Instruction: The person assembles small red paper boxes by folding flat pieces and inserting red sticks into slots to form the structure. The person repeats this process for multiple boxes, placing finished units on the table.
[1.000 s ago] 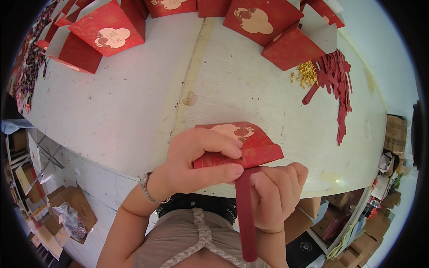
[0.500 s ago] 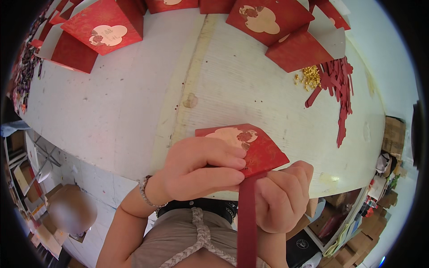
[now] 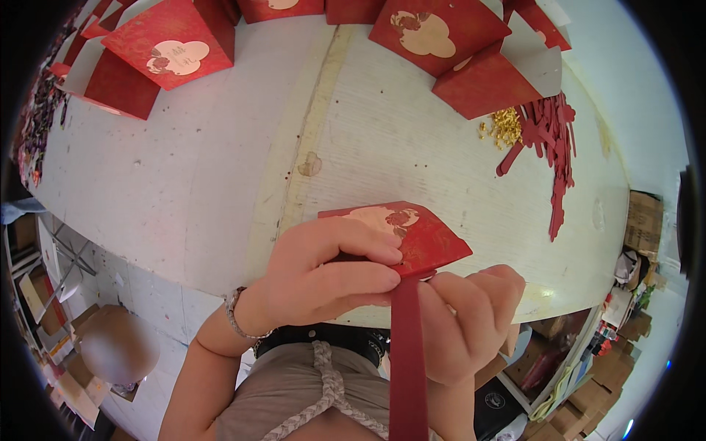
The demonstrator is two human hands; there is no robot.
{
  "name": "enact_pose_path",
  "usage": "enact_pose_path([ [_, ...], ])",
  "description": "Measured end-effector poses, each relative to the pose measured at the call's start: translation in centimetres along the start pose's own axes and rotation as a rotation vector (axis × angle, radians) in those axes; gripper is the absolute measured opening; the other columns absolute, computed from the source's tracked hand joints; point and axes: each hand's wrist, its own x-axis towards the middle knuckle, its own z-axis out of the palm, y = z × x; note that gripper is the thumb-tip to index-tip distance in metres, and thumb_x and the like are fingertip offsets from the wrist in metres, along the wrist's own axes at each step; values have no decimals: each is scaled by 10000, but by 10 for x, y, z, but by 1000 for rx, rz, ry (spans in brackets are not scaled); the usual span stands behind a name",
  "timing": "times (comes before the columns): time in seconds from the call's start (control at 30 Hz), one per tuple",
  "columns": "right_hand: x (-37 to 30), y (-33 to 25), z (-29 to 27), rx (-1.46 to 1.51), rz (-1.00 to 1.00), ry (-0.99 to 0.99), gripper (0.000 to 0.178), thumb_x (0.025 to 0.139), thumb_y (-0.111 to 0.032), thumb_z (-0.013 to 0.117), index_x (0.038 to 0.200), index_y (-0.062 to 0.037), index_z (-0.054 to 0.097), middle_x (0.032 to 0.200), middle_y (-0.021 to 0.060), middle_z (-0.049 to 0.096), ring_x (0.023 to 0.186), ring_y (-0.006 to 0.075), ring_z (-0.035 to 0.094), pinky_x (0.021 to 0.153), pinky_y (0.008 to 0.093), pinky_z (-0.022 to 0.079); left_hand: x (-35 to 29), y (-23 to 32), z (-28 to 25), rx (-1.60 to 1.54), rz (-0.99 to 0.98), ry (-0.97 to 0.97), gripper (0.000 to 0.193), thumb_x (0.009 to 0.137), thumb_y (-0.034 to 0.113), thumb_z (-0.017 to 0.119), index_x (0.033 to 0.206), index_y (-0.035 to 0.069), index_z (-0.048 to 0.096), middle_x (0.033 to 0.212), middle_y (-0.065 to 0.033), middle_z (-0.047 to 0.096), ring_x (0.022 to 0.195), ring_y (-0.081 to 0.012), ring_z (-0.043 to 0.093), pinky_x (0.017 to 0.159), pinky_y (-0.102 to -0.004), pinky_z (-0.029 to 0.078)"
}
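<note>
Near the table's front edge, my left hand [image 3: 320, 268] grips a small red carton [image 3: 434, 239] with a pale, flower-shaped patch on its face. The left fingers lie over that face, with thumb and fingertips pinching its lower edge. From this edge a long dark red strap [image 3: 409, 360] hangs toward me. Beside the strap's upper end, my right hand [image 3: 471, 316] is closed, fingers curled, its thumb side against the strap and the carton's edge. What its inner fingers hold is partly hidden.
Red gift boxes [image 3: 176, 51] line the table's far side, some open-topped. At the right lie a heap of small gold fasteners [image 3: 506, 126] and a pile of dark red straps [image 3: 555, 154]. Cardboard boxes [image 3: 643, 220] stand beyond the right edge; a stool [image 3: 118, 342] is at lower left.
My right hand has shifted slightly right, and its thumb has drawn back a little from the strap. The left hand keeps its hold on the carton; the view has moved slightly.
</note>
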Motion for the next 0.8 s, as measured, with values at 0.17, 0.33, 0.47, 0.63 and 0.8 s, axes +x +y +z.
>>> enact_pose_path([
  [0.17,9,10,-11,93,-37,-52,271,543,-133,642,807,-77,667,817,-3,605,709,145,527,639,313,417,1,-3,4,-62,38,-12,287,704,69,772,949,37,626,968,-138,609,832,-260,629,735,-349,540],
  [0.33,15,20,-10,148,-54,-83,247,533,-135,647,776,-91,661,798,-13,592,713,141,529,648,332,410,-1,0,1,-1,22,-47,233,736,54,759,935,67,639,1003,-124,577,917,-275,635,773,-356,549],
  [0.47,25,20,-14,84,-48,-132,247,526,-146,655,771,-112,663,798,-37,590,694,135,517,689,353,402,-2,4,0,-31,-48,-43,248,738,41,758,962,71,655,1009,-125,579,938,-273,629,799,-355,537],
  [0.63,13,17,-9,49,-48,-76,249,533,-135,668,781,-155,671,826,-77,593,738,118,494,748,368,402,0,12,-3,-249,-343,-46,239,756,13,734,969,-5,628,999,-139,622,872,-235,629,768,-307,507],
  [0.8,1,19,-3,101,-20,-31,234,582,-127,682,807,-188,659,852,-86,591,768,124,488,788,390,413,-3,8,-3,-142,-226,-75,272,726,-29,719,985,-24,635,1021,-153,653,936,-229,643,820,-301,500],
])
